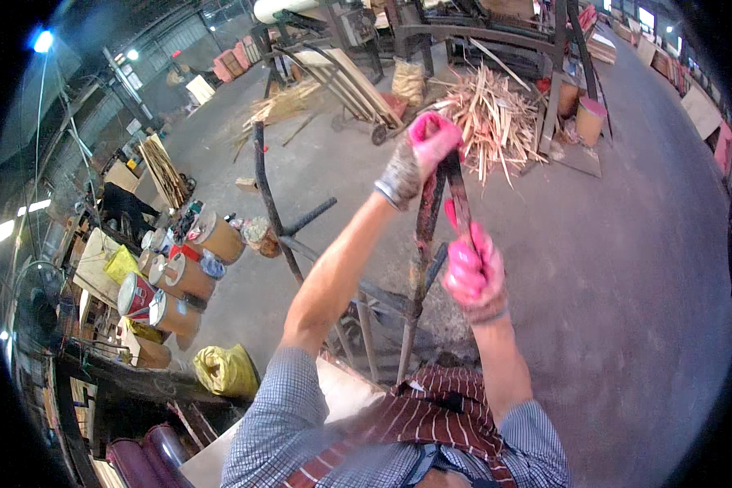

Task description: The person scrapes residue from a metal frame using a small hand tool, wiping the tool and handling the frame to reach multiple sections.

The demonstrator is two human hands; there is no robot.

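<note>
Above the striped apron (451, 398), a dark tool (459, 193) was gripped by the right hand (474, 272), its length slanted up beside the metal stand (425, 224). Apart from the right and farther out, the left hand (431, 150) was curled at the tops of both; what was clamped in it could not be told. Beyond, sticks (492, 118) were heaped on the floor (610, 260).

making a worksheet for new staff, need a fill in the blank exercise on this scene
By height in the picture, the left hand sits ____ the right hand.
Both hands wear gloves with bright ____ fingers.
A narrow dark item reaches from the left hand down to the ____ hand.
The apron has white ____.

Missing words: above; pink; right; stripes.
</note>
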